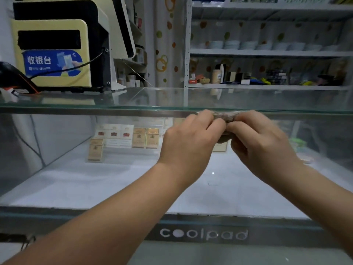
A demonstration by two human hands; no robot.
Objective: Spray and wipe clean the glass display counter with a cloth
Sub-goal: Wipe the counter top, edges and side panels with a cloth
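Note:
The glass display counter [80,104] fills the view, its top edge running across the middle and its front pane below. A small greyish-brown cloth [225,116] is bunched between both hands, right at the counter's front top edge. My left hand [191,142] grips the cloth's left part with curled fingers. My right hand [261,144] grips its right part, and the two hands touch at the knuckles. Most of the cloth is hidden behind my fingers. No spray bottle is in view.
A cash register stand with a blue sign [53,63] and a black barcode scanner [13,77] sit on the counter top at left. Cigarette packs [145,137] stand inside the case. Stocked white shelves [267,54] rise behind the counter.

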